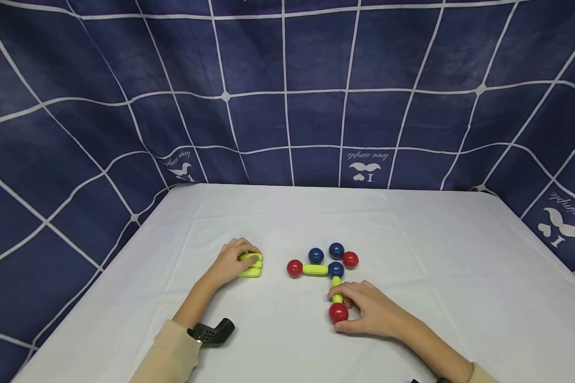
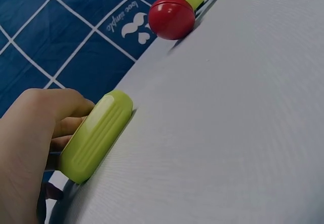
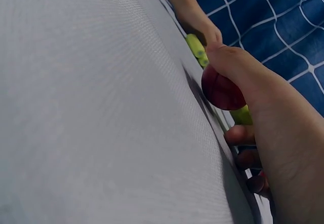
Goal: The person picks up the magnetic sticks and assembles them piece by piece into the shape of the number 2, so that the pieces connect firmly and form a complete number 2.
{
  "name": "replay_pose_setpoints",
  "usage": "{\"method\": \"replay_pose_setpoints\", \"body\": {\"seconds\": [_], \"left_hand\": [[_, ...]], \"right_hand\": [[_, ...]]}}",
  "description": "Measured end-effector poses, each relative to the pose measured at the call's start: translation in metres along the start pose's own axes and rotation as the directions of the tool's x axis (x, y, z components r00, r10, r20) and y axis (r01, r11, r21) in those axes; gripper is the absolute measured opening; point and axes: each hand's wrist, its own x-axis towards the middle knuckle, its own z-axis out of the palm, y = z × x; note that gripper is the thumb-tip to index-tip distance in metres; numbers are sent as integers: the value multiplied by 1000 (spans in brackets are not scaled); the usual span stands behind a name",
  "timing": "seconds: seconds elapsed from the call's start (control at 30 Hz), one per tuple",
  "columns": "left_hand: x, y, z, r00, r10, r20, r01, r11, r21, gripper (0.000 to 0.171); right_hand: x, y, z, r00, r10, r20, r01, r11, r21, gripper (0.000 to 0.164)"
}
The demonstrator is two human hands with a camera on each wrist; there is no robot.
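White cloth [image 1: 278,346] spreads beneath the glossy round blue ball [image 1: 336,269], and on its near side the right hand [image 1: 376,312] curls thumb and fingers about a glossy red ball [image 1: 338,313] and the ribbed yellow-green stick [image 1: 336,282] leading to the blue ball. Left of that ball runs a second yellow-green stick [image 1: 315,269] tipped with another red ball [image 1: 294,268]; farther left, the left hand [image 1: 229,263] bends its fingers round grouped yellow-green rods [image 1: 250,273]. Beyond it lie two loose blue balls [image 1: 336,250] and a third red ball [image 1: 350,259], with white-gridded navy fabric [image 1: 316,119] well behind.
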Motion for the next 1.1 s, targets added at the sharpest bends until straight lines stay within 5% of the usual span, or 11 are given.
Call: {"method": "replay_pose_setpoints", "body": {"seconds": [0.33, 0.63, 0.9, 1.1], "left_hand": [[-2, -2, 2, 1000, -30, 1, 30, 998, -59, 20], [0, 6, 1, 992, -46, -119, 39, 997, -61, 28], [0, 37, 2, 993, -26, -112, 4, 982, -191, 22], [-8, 71, 12, 995, 91, -32, -95, 980, -175, 22]], "right_hand": [[-1, 0, 3, 1000, 15, -10, -14, 999, 45, 46], [0, 2, 2, 1000, 19, 0, -19, 999, 42, 48], [1, 2, 0, 999, 45, 24, -46, 998, 35, 49], [1, 1, 1, 999, 39, 30, -40, 999, 35, 49]]}}
